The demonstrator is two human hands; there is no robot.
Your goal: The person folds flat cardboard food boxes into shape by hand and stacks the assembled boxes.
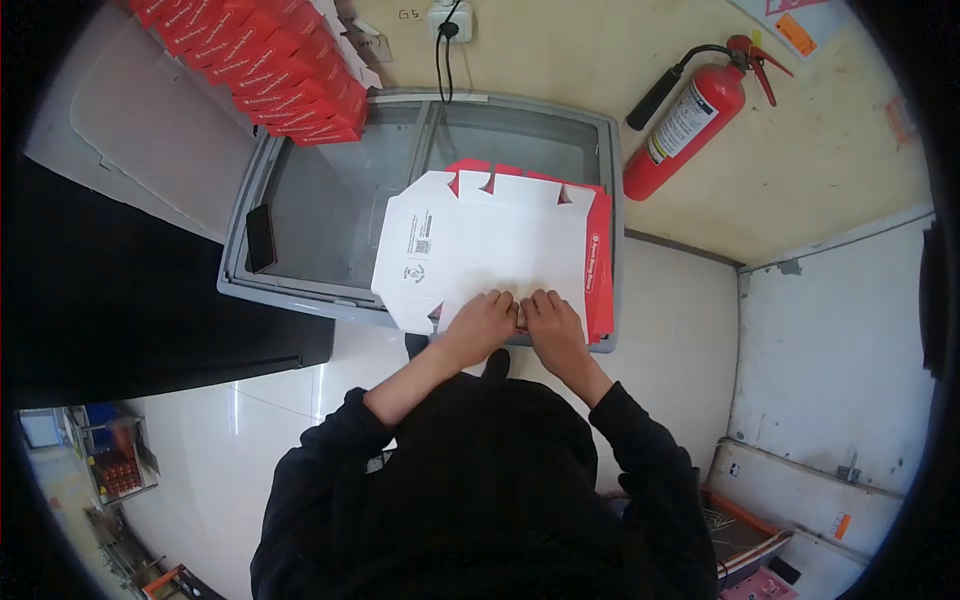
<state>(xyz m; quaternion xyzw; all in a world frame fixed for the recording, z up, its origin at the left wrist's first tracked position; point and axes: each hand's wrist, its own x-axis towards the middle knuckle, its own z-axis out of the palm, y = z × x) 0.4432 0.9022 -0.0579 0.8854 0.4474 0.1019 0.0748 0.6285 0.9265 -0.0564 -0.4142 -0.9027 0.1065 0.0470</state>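
A flat white cardboard sheet [500, 235] with cut notches lies on the glass-topped freezer [345, 200]. Beneath it, red printed cardboard [598, 270] shows along the right and far edges. At the sheet's near edge, my left hand [485, 325] has its fingers curled over the cardboard. Close beside it, my right hand [553, 325] bends its fingers over the same edge. The thumbs are mostly hidden, and a small brownish patch shows between the hands.
Folded red boxes [290, 70] are stacked at the far left of the freezer. A dark phone [261, 238] lies on its left side. A red fire extinguisher [690, 120] stands at the back right, and a plug [449, 28] sits in the wall socket.
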